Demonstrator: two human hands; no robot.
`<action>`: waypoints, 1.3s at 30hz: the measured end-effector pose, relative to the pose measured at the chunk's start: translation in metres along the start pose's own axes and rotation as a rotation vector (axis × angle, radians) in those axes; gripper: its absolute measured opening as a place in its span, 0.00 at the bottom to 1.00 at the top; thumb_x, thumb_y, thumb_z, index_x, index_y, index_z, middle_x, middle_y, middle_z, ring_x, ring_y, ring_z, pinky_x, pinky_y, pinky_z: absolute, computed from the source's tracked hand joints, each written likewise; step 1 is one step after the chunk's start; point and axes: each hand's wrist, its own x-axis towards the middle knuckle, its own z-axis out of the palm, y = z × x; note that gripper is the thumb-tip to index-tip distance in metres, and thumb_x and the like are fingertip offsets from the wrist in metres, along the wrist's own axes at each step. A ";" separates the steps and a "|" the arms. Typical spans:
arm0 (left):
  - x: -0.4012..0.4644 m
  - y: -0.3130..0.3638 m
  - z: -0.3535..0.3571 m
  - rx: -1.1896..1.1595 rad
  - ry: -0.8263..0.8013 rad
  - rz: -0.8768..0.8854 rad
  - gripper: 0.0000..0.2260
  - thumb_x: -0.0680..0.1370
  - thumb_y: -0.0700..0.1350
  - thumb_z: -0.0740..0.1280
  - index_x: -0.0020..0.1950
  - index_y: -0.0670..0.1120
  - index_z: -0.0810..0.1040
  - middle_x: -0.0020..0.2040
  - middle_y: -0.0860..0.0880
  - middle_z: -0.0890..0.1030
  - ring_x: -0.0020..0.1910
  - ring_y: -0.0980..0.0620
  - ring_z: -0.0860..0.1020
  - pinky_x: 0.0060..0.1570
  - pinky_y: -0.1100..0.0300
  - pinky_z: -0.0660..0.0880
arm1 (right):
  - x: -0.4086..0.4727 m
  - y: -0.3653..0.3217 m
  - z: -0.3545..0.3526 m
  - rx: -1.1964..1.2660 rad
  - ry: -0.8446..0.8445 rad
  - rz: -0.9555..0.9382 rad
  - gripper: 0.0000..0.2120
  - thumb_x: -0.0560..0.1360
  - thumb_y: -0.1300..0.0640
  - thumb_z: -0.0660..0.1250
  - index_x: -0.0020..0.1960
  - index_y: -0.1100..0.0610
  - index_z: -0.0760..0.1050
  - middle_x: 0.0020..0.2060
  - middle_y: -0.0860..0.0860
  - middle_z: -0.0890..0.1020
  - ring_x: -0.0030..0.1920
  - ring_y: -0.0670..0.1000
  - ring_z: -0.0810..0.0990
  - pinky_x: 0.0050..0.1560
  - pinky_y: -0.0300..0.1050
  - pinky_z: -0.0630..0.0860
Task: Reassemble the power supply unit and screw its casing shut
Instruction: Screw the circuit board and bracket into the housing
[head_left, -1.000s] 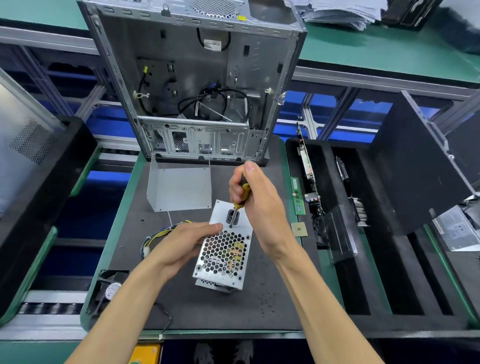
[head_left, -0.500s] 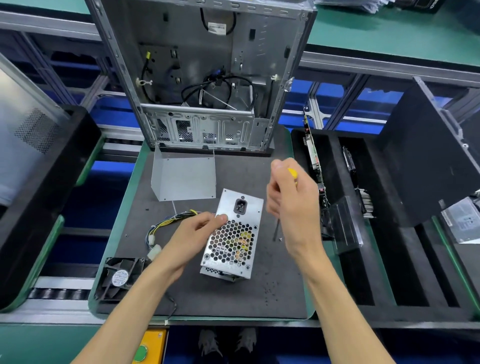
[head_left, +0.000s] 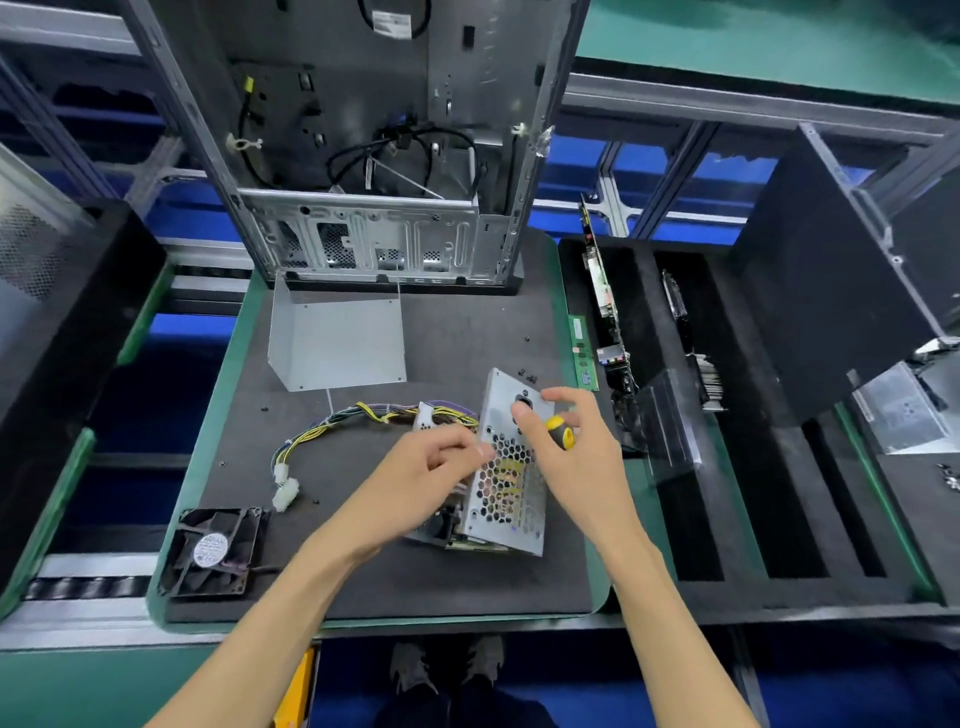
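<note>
The power supply unit (head_left: 511, 467) is steadied on the worktop (head_left: 363, 582) by the left hand (head_left: 431, 467); a screwdriver (head_left: 561, 430) is held in the right hand (head_left: 566, 441). A loose screw (head_left: 525, 372) probably must be fetched next.

Two bare forearms, no sleeves, left hand (head_left: 415, 470), right hand (head_left: 576, 447), grey shoes (head_left: 447, 665) below

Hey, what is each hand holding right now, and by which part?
The right hand holds the screwdriver by its yellow-and-black handle. The left hand grips the power supply unit at its left edge.
</note>
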 end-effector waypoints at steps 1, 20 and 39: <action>0.000 0.000 0.003 0.031 0.015 0.036 0.10 0.83 0.50 0.65 0.45 0.53 0.83 0.43 0.53 0.84 0.43 0.58 0.79 0.49 0.65 0.72 | 0.000 0.002 -0.004 0.010 -0.002 0.013 0.25 0.69 0.25 0.66 0.60 0.36 0.72 0.44 0.45 0.80 0.43 0.44 0.80 0.45 0.43 0.73; 0.010 -0.057 0.008 0.376 0.226 -0.277 0.17 0.85 0.47 0.57 0.45 0.44 0.82 0.41 0.47 0.85 0.42 0.47 0.82 0.42 0.64 0.75 | 0.006 0.057 -0.019 0.066 -0.066 0.172 0.37 0.76 0.43 0.73 0.80 0.46 0.62 0.69 0.44 0.73 0.60 0.40 0.66 0.58 0.43 0.66; -0.019 -0.036 -0.032 0.562 0.406 -0.338 0.05 0.73 0.43 0.71 0.37 0.49 0.81 0.34 0.52 0.84 0.39 0.51 0.83 0.47 0.50 0.81 | 0.021 0.050 0.046 0.196 -0.166 0.142 0.29 0.80 0.56 0.67 0.80 0.51 0.66 0.22 0.37 0.69 0.24 0.43 0.63 0.26 0.33 0.62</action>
